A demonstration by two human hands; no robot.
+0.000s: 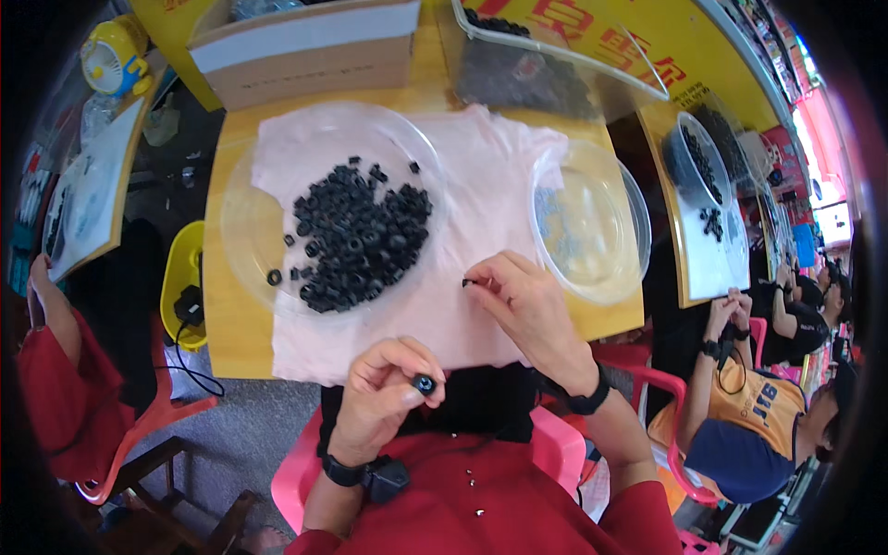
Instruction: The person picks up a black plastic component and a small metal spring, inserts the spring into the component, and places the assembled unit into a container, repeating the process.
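Note:
Between the thumb and fingers of my left hand, near the front edge of the table, is a small black round part with its shiny end turned up. My right hand pinches a tiny dark piece over the pink cloth; its exact kind is too small to tell. Left of that hand, a clear round tray bears a heap of black ring-like parts. A second clear round tub, holding small pale bits, stands beyond my right hand.
The pink cloth covers much of the wooden table. At the back stand a cardboard box and a clear bin of black parts. A yellow basket is at the left. People sit at neighbouring tables on both sides.

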